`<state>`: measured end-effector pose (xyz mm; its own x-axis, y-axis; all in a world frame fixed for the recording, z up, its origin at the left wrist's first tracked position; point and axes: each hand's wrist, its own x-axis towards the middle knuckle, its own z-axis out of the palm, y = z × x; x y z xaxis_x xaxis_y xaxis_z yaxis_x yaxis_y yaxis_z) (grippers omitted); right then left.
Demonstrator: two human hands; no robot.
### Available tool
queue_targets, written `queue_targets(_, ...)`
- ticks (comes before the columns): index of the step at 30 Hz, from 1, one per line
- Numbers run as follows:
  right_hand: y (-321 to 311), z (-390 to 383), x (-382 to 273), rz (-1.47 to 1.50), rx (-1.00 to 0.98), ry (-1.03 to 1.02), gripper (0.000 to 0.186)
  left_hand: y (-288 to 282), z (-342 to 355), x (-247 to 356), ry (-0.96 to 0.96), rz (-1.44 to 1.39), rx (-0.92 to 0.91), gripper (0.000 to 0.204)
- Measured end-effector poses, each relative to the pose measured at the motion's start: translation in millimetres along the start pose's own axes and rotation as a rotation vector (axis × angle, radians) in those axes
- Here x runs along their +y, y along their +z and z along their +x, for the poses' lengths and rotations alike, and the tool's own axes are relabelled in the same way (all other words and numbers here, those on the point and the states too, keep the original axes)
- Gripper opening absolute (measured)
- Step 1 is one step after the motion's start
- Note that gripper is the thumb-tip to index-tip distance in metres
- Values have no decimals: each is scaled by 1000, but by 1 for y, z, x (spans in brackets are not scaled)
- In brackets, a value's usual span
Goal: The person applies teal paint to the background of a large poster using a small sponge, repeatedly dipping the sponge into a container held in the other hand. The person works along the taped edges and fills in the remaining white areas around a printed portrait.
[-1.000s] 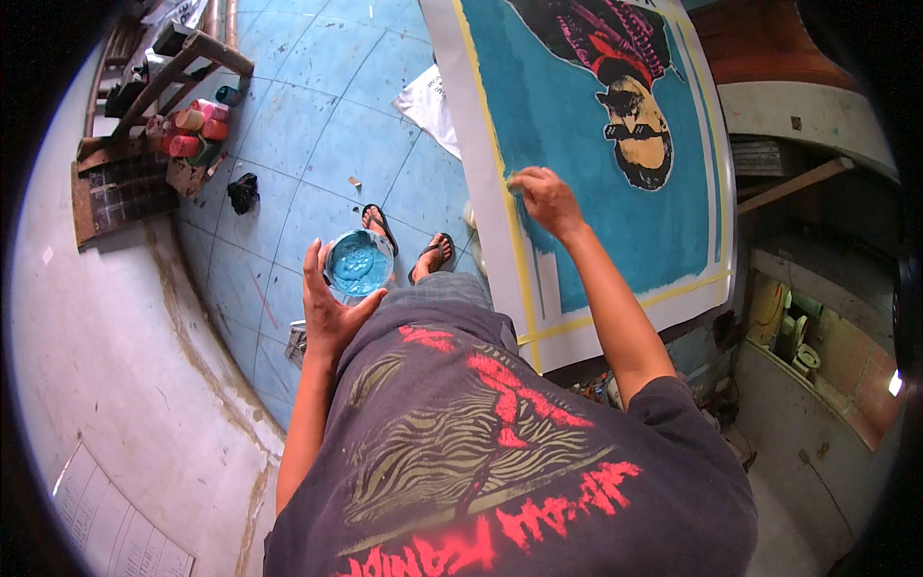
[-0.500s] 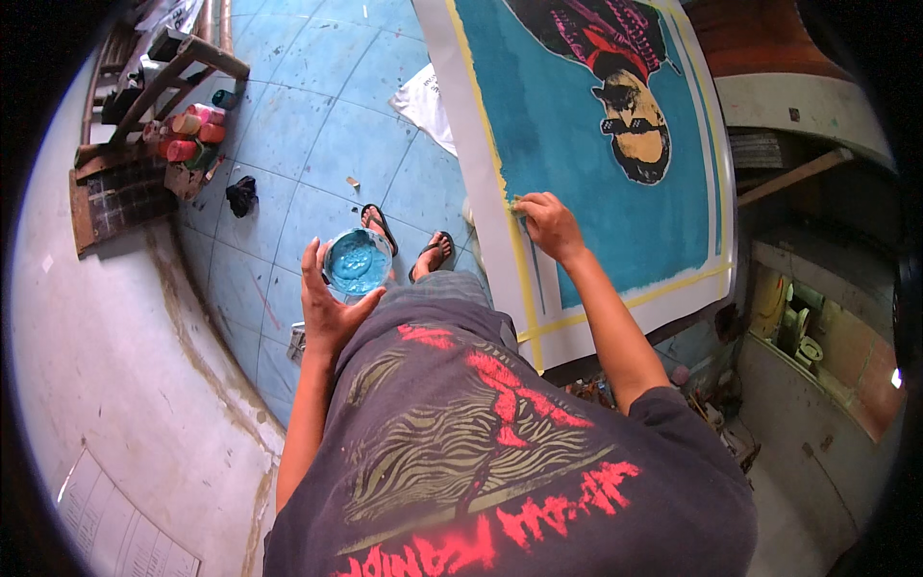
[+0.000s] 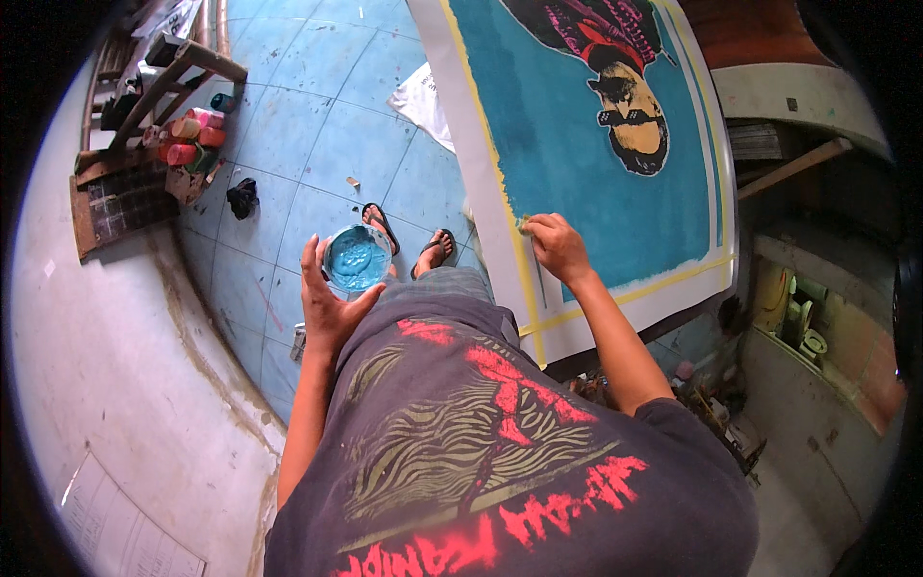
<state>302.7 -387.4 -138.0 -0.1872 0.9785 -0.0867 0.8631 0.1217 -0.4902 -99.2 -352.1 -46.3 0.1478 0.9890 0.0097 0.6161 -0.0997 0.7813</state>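
My left hand (image 3: 327, 303) grips a clear cup (image 3: 356, 258) of thick light-blue paint, held beside my hip. My right hand (image 3: 560, 252) pinches a small yellowish pad (image 3: 524, 225), perhaps sponge, against the left margin of a large painted sheet (image 3: 606, 212). The sheet has a teal ground, an upside-down portrait (image 3: 630, 135) of a bearded figure in pixelated dark glasses, and yellow tape (image 3: 494, 142) bordering it inside a white edge. Teal paint laps onto the tape near my fingers.
Paint pots (image 3: 197, 135) stand by a wooden frame (image 3: 163, 87) at the upper left. A black bag (image 3: 242, 197) and white cloth (image 3: 421, 101) lie on blue floor tiles (image 3: 327, 144) around my sandalled feet. A pale wall (image 3: 115, 365) curves along the left, and a wooden bar (image 3: 798, 168) juts right.
My right hand has moved down along the taped left edge, toward me, with the small pad. My left hand and the cup are almost where they were.
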Motion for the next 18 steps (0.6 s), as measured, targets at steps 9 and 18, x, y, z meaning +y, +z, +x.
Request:
queue_targets(9, -3, 46, -4, 27, 111, -62, 20, -1, 0, 1, 41, 23, -18, 115)
queue_targets(18, -1, 35, 1, 29, 111, -32, 21, -2, -3, 0, 17, 4, 7, 115)
